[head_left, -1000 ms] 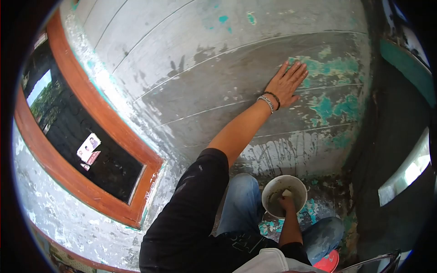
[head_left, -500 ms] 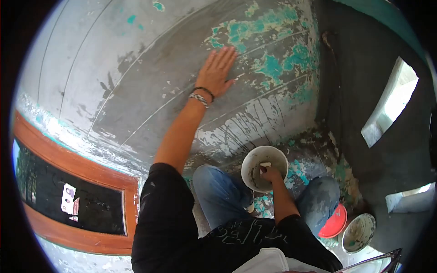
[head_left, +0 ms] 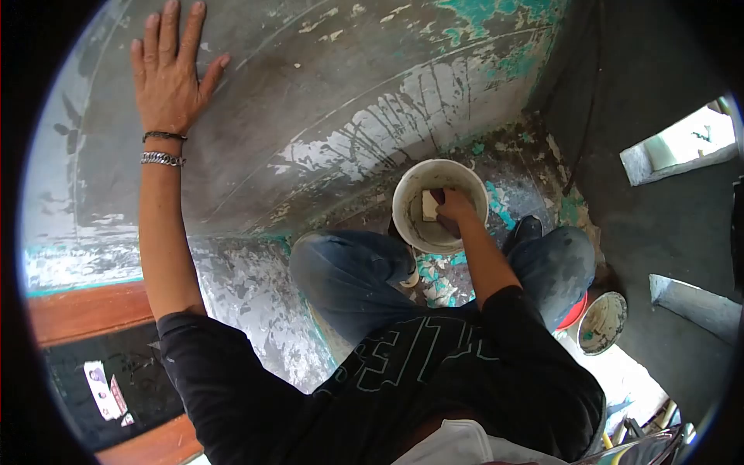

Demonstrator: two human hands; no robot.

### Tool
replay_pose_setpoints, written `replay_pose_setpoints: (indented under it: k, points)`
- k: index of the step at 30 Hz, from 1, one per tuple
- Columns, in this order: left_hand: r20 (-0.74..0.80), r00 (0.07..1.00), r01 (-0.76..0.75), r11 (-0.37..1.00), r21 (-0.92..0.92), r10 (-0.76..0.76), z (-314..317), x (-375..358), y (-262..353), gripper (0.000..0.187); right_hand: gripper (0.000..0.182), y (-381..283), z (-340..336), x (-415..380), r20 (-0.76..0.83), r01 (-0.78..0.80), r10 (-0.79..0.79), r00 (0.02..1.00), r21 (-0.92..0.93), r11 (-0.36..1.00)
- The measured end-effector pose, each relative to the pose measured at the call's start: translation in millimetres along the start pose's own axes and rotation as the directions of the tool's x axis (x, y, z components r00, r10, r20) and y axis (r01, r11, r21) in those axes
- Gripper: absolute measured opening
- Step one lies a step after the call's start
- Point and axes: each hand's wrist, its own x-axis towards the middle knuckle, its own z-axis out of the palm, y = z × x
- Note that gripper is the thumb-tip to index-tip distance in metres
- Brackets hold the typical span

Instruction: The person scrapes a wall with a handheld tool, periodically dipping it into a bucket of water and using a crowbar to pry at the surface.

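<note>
My left hand (head_left: 169,89) lies flat against the grey, damp-looking wall (head_left: 263,116), fingers spread and nothing in it. Two bracelets circle that wrist. Between my bent knees stands a whitish bucket (head_left: 401,221), and my right hand (head_left: 453,209) reaches down inside it. Those fingers are closed on a pale rectangular block (head_left: 428,206), whose exact kind I cannot tell. Greyish residue coats the inside of the bucket.
Peeling turquoise paint (head_left: 496,15) marks the upper wall. A wood-framed dark window (head_left: 89,310) is at lower left. On the right stand a smeared bucket (head_left: 603,324) and a red item (head_left: 573,312), beside a dark wall (head_left: 659,225) with openings. Paint flakes litter the floor.
My left hand has moved left along the wall, away from the turquoise patches. The view has shifted too. My right hand remains in the bucket, with more of the pale block showing.
</note>
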Motion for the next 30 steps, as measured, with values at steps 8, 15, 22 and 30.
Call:
replay_pose_setpoints:
  k: [8, 15, 22, 30]
  points:
    - [-0.167, 0.984, 0.072, 0.997, 0.035, -0.065, 14, -4, 4, 0.071, 0.075, 22, 83, 11, -0.205, -0.177, 0.119, 0.971, -0.292, 0.94]
    - [-0.136, 0.961, 0.249, 0.968, 0.041, -0.242, 15, -6, 15, 0.075, 0.061, 17, 36, 21, 0.633, -0.349, 0.053, 0.772, 0.353, 0.868]
    - [-0.113, 0.891, 0.446, 0.894, 0.044, -0.439, 25, -13, 31, 0.078, 0.075, -46, -57, -68, -0.097, 0.154, -0.157, 0.983, -0.043, 0.987]
    - [-0.039, 0.88, 0.475, 0.88, 0.012, -0.474, 29, -18, 42, 0.076, 0.066, -170, -176, -121, -0.745, 0.514, -0.527, 0.408, -0.289, 0.807]
